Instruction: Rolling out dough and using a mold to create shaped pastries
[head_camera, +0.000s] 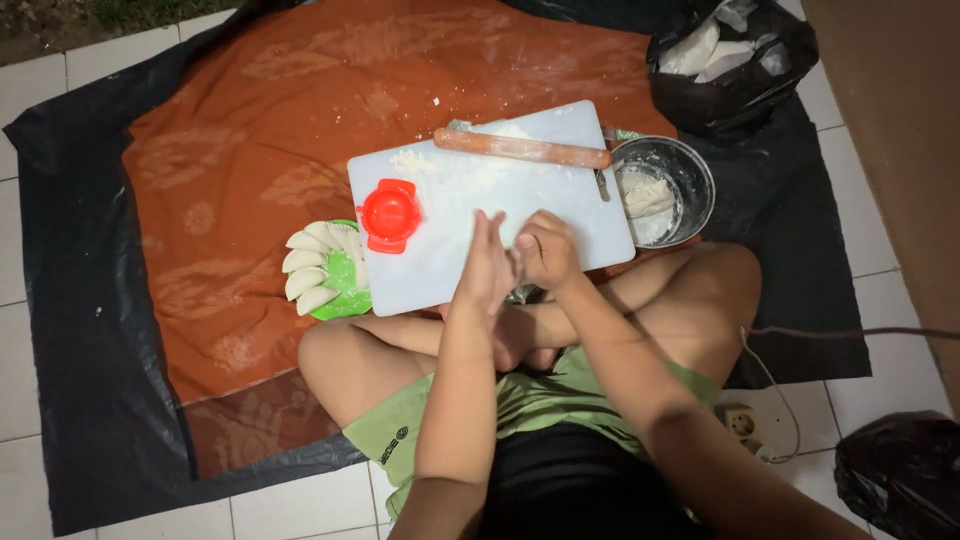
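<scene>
My left hand (485, 268) and my right hand (547, 250) are pressed together over the near edge of a white cutting board (450, 260). Something small and pale seems to sit between the palms, but I cannot make it out. A red dumpling press (390, 214) lies shut on the left of the board. A wooden rolling pin (521, 149) rests along the board's far edge, with flour spread beneath it. Left of the board, a green plate (345, 290) holds several folded white dumplings (305, 268).
A metal bowl (690, 170) with dough (647, 193) stands right of the board. An orange cloth (250, 180) over black plastic sheeting (80, 320) covers the tiled floor. Black bags sit at the far right (735, 60) and near right (900, 470). A power strip (740, 422) lies by my knee.
</scene>
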